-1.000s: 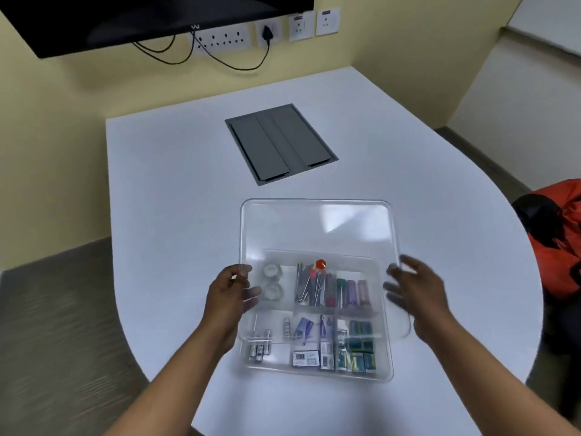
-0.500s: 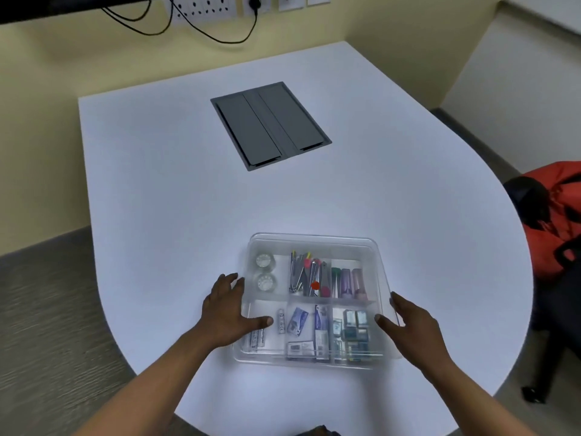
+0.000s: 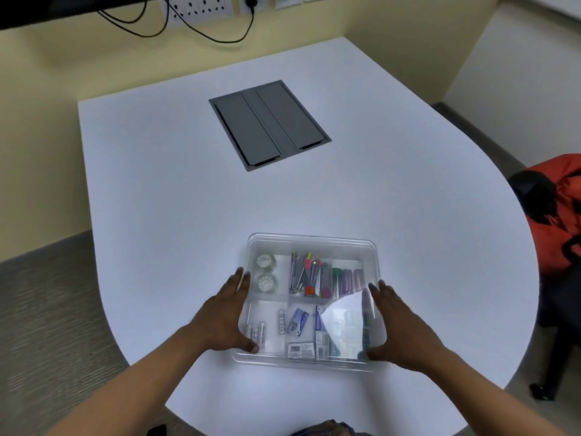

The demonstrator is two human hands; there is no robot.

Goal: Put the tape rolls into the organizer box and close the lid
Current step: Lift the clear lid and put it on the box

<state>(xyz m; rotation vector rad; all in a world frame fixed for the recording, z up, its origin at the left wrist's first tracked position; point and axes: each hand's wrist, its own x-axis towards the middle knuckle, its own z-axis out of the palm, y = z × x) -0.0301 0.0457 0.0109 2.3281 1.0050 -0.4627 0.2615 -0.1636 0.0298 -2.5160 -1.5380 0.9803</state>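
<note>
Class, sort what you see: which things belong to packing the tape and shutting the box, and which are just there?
Part of the job: tape rolls, organizer box, lid, left hand, right hand.

Just there: batteries, clips, grey panel, orange bag.

left grip (image 3: pixel 224 319): bare, no sleeve | right grip (image 3: pixel 401 328): bare, no sleeve

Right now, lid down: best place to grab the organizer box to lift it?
Probably the two short side walls of the organizer box, under the rim, coming in from left and right. It is wide, shallow and lies flat, and the left hand and right hand already flank those walls. The clear lid gives no handle.
</note>
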